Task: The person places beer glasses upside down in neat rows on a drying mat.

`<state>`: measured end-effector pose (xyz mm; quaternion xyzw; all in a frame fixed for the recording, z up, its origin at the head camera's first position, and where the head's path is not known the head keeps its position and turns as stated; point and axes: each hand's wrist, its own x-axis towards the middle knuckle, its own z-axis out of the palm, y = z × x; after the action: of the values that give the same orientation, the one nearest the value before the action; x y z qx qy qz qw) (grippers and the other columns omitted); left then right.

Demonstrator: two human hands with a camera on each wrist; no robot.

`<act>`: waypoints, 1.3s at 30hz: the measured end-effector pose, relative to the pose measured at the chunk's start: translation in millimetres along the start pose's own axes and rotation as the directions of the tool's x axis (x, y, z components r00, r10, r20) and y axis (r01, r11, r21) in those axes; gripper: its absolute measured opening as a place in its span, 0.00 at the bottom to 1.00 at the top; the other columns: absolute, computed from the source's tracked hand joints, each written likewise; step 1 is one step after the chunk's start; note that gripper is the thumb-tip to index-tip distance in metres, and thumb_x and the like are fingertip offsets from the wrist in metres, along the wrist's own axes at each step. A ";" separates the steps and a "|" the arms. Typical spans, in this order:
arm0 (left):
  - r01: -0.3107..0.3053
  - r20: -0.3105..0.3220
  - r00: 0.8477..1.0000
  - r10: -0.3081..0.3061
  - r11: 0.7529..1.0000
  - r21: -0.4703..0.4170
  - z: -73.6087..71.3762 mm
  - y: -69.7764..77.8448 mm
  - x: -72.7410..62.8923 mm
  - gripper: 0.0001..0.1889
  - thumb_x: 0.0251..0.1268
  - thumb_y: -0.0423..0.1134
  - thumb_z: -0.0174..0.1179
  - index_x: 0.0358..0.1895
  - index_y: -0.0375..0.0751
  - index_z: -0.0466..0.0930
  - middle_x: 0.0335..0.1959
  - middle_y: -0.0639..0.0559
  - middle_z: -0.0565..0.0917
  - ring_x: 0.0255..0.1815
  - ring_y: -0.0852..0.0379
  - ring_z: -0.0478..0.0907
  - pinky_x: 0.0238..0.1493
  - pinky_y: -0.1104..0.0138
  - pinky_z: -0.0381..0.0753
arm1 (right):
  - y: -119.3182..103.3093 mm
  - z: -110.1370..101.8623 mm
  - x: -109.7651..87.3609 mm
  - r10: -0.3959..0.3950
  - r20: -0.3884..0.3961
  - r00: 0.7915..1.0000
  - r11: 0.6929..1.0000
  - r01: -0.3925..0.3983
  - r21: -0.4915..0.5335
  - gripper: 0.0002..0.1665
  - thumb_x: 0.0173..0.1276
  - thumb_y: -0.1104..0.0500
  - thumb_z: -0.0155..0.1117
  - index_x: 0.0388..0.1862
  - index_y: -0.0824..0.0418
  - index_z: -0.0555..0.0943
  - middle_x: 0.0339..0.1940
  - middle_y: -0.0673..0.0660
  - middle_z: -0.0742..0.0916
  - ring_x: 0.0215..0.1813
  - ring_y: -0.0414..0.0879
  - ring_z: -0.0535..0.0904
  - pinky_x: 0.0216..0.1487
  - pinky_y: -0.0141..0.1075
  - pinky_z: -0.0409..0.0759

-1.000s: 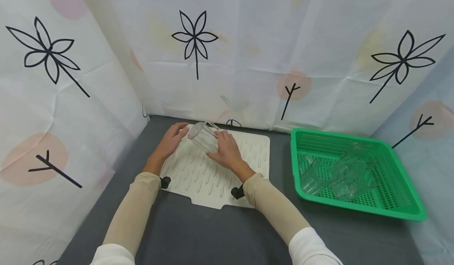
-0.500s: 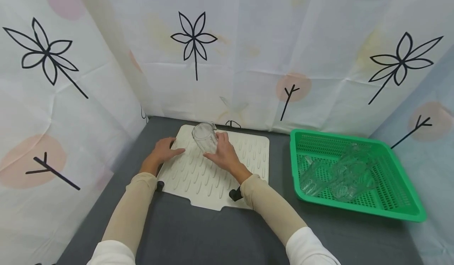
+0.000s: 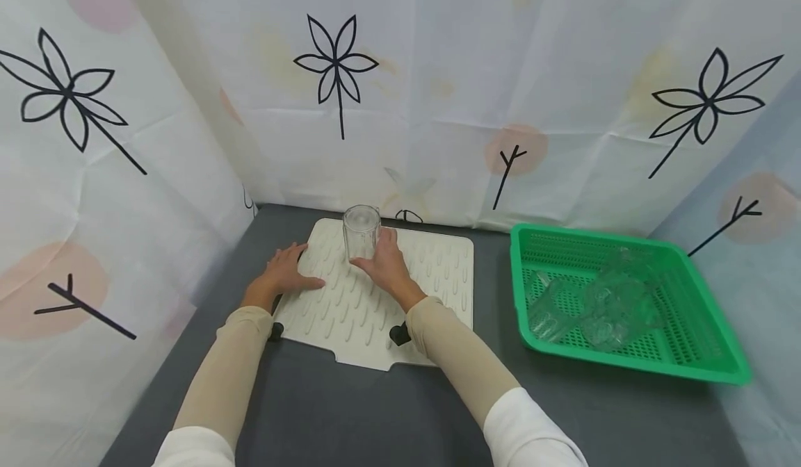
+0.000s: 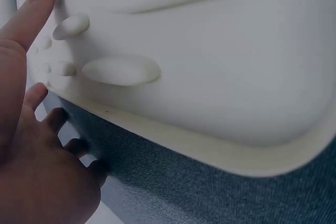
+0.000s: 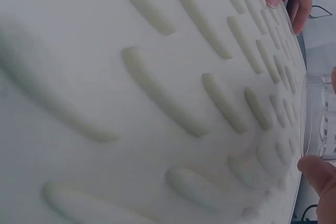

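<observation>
Two hands (image 3: 387, 265), one clear glass (image 3: 361, 232)

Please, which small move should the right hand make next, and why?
Probably the right hand should gently settle the glass onto the white mat: it holds the glass base up at the mat's far part, and I cannot confirm full contact.

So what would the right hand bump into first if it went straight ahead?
The right hand grips a clear glass; past that, probably the flowery cloth first, though depth is unclear.
</observation>
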<state>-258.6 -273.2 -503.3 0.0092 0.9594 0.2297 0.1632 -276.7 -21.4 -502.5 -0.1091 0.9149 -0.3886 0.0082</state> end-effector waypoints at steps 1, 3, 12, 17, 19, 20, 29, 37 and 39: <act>0.000 0.001 1.000 0.000 1.000 -0.004 0.2 -0.9 -0.6 0.60 0.58 0.62 0.71 0.83 0.36 0.45 0.83 0.25 0.42 0.81 0.19 0.35 0.76 0.26 0.40 | -1.7 1.2 1.3 0.002 -0.003 1.000 1.000 -0.002 0.007 0.57 0.63 0.43 0.76 0.79 0.65 0.56 0.68 0.62 0.68 0.47 0.59 0.84 0.53 0.47 0.86; 0.000 0.003 1.000 0.000 1.000 -0.006 1.3 -3.0 -1.1 0.60 0.58 0.63 0.71 0.83 0.36 0.45 0.82 0.25 0.42 0.81 0.19 0.34 0.76 0.25 0.40 | -3.5 4.3 3.5 0.006 -0.013 1.000 1.000 -0.006 0.004 0.57 0.63 0.43 0.76 0.79 0.64 0.56 0.67 0.61 0.68 0.47 0.58 0.83 0.53 0.47 0.86; -0.002 0.011 1.000 0.002 1.000 -0.001 2.3 -1.3 0.0 0.59 0.60 0.62 0.70 0.83 0.37 0.44 0.83 0.27 0.40 0.81 0.20 0.33 0.77 0.27 0.38 | -6.9 11.1 6.5 0.001 -0.011 1.000 1.000 -0.001 0.009 0.57 0.65 0.42 0.74 0.81 0.64 0.53 0.71 0.61 0.66 0.52 0.58 0.84 0.58 0.46 0.85; -0.002 0.009 1.000 0.002 1.000 -0.007 4.1 -2.0 -0.8 0.59 0.60 0.62 0.70 0.83 0.38 0.44 0.83 0.27 0.40 0.81 0.20 0.33 0.77 0.27 0.38 | -8.9 20.2 8.9 0.027 0.021 0.999 0.996 -0.029 0.089 0.56 0.67 0.44 0.73 0.81 0.60 0.52 0.71 0.60 0.65 0.56 0.58 0.82 0.61 0.47 0.83; 0.003 0.010 1.000 -0.003 1.000 -0.012 5.0 -2.2 -1.8 0.59 0.60 0.62 0.71 0.84 0.38 0.44 0.83 0.28 0.40 0.81 0.20 0.33 0.78 0.27 0.37 | -8.6 25.6 9.1 0.042 0.040 0.998 0.994 -0.045 0.100 0.55 0.68 0.44 0.72 0.81 0.58 0.51 0.71 0.60 0.64 0.53 0.56 0.82 0.59 0.46 0.84; 0.008 0.012 1.000 -0.008 1.000 -0.017 5.5 -2.4 -2.1 0.59 0.60 0.61 0.71 0.84 0.39 0.44 0.83 0.28 0.39 0.82 0.21 0.33 0.78 0.28 0.37 | -8.6 28.1 9.2 0.047 0.050 0.998 0.994 -0.052 0.099 0.54 0.69 0.44 0.71 0.81 0.58 0.50 0.71 0.60 0.63 0.51 0.56 0.82 0.57 0.45 0.84; 0.024 0.010 1.000 -0.023 1.000 -0.020 5.5 -6.2 -0.8 0.59 0.59 0.62 0.71 0.84 0.41 0.44 0.84 0.30 0.39 0.82 0.22 0.32 0.78 0.28 0.37 | -13.9 34.3 12.5 0.041 0.082 0.996 0.994 -0.049 0.099 0.51 0.74 0.45 0.64 0.82 0.57 0.46 0.71 0.60 0.61 0.37 0.50 0.79 0.42 0.40 0.83; 0.027 0.010 1.000 -0.027 0.999 -0.027 5.2 -8.0 -0.4 0.61 0.57 0.65 0.71 0.84 0.42 0.43 0.84 0.31 0.38 0.83 0.23 0.31 0.79 0.30 0.35 | -16.3 32.8 16.9 0.062 0.126 0.990 0.996 -0.069 0.050 0.51 0.76 0.44 0.62 0.83 0.58 0.44 0.74 0.62 0.60 0.45 0.55 0.83 0.50 0.44 0.85; 0.025 0.008 1.000 -0.025 0.999 -0.032 5.5 -8.6 -0.3 0.61 0.57 0.65 0.71 0.84 0.42 0.43 0.84 0.31 0.38 0.83 0.23 0.31 0.79 0.30 0.35 | -15.8 31.8 17.4 0.063 0.126 0.990 0.996 -0.070 0.047 0.51 0.75 0.44 0.63 0.83 0.58 0.45 0.75 0.62 0.61 0.52 0.58 0.84 0.57 0.46 0.84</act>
<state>-256.1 -278.5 -511.6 -0.0044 0.9550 0.2432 0.1700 -287.5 -58.2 -512.2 -0.1023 0.9054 -0.4041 0.0808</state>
